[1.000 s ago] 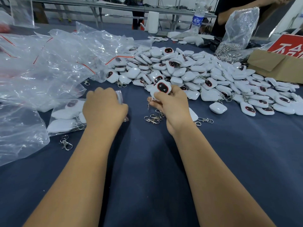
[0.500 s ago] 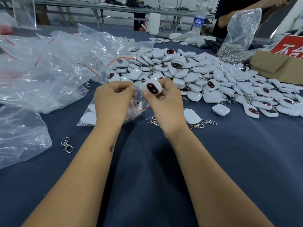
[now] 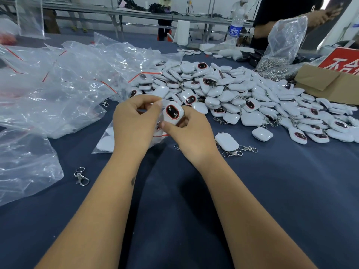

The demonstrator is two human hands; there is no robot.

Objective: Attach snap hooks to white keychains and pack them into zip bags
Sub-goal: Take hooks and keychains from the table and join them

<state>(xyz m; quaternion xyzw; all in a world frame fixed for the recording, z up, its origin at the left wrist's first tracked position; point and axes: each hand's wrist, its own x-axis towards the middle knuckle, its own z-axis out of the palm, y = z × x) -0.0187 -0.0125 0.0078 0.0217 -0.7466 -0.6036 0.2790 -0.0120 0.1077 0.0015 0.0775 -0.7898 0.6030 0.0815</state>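
My right hand [image 3: 189, 135] grips a white keychain [image 3: 172, 114] with a dark, red-rimmed face at the mouth of a small zip bag [image 3: 108, 141]. My left hand [image 3: 134, 123] pinches the clear top edge of that bag, lifting it off the blue cloth. The bag holds other white keychains. A big heap of white keychains [image 3: 242, 98] lies just behind my hands. One more keychain [image 3: 226, 141] and loose snap hooks [image 3: 233, 152] lie right of my right wrist. A single snap hook [image 3: 81, 176] lies left of my left forearm.
Crumpled clear plastic bags [image 3: 58, 88] cover the table's left side. A cardboard box [image 3: 328, 82] and a red sign [image 3: 342, 62] stand at the right. Another person holds a bag of metal hooks [image 3: 281, 49] at the back right, near a water bottle [image 3: 236, 29].
My left hand lifted the zip bag from the cloth and opened its mouth. My right hand brought the keychain from above the hooks over to the bag's opening.
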